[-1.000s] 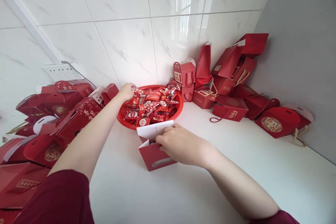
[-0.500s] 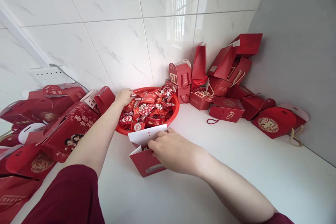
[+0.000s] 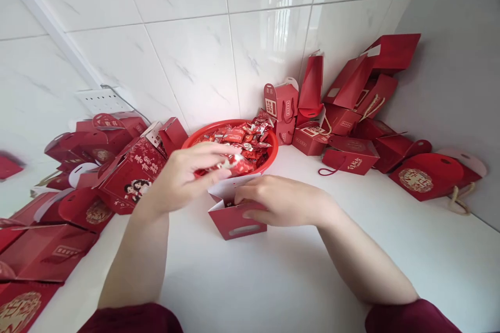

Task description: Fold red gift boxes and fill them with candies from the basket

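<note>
My left hand is closed on several red wrapped candies and holds them just above a small open red gift box on the white counter. My right hand grips the right side of that box, fingers curled over its open top edge beside the white inner flap. Right behind the box sits a red round basket heaped with red candies.
Flat and folded red gift boxes are piled along the left wall. More red boxes and bags crowd the back right corner, and a round-topped red box lies at the right. White tiled walls enclose the white counter.
My left hand has come out of the basket with candies and moved toward me, over the open box. My right hand has kept its hold on the box.
</note>
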`<action>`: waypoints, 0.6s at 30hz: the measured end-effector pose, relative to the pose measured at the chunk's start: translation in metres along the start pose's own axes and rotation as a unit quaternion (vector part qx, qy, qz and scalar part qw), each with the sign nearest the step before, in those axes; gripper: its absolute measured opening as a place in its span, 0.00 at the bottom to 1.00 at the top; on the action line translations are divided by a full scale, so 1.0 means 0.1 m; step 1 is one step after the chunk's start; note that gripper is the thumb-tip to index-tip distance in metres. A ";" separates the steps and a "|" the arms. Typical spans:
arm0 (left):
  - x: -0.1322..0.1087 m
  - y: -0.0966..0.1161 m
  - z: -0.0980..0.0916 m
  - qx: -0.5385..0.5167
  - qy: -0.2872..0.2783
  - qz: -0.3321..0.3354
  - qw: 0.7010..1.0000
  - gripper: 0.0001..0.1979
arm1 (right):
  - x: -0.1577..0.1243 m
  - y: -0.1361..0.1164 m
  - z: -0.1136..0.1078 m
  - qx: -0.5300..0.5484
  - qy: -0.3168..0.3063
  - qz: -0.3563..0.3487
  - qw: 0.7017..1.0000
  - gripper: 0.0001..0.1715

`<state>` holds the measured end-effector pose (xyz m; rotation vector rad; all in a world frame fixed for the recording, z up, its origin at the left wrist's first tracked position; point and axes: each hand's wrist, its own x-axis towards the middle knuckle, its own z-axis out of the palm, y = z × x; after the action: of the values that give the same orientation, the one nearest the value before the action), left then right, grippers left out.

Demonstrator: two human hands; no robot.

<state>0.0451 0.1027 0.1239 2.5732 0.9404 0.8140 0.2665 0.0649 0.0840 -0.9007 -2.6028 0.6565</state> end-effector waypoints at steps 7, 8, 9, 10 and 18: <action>-0.09 -0.08 0.21 0.034 -0.102 0.001 0.994 0.20 | -0.29 -0.06 -0.19 0.011 0.050 0.027 0.998 0.11; -0.08 -0.11 0.23 0.044 -0.108 0.000 0.993 0.19 | -0.33 -0.07 -0.21 0.002 0.061 0.040 0.997 0.11; -0.08 -0.13 0.24 0.055 -0.116 0.000 0.992 0.17 | -0.37 -0.07 -0.23 -0.008 0.071 0.052 0.996 0.12; -0.09 -0.15 0.26 0.063 -0.127 -0.001 0.990 0.15 | -0.40 -0.08 -0.24 -0.018 0.081 0.062 0.995 0.12; -0.13 -0.13 0.29 0.106 -0.191 -0.035 0.975 0.19 | -0.52 -0.10 -0.28 -0.078 0.099 0.086 0.988 0.15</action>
<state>0.0480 0.1017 0.0897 2.7151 1.0303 0.1912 0.3123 0.0333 0.1054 -1.1849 -2.4420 0.3858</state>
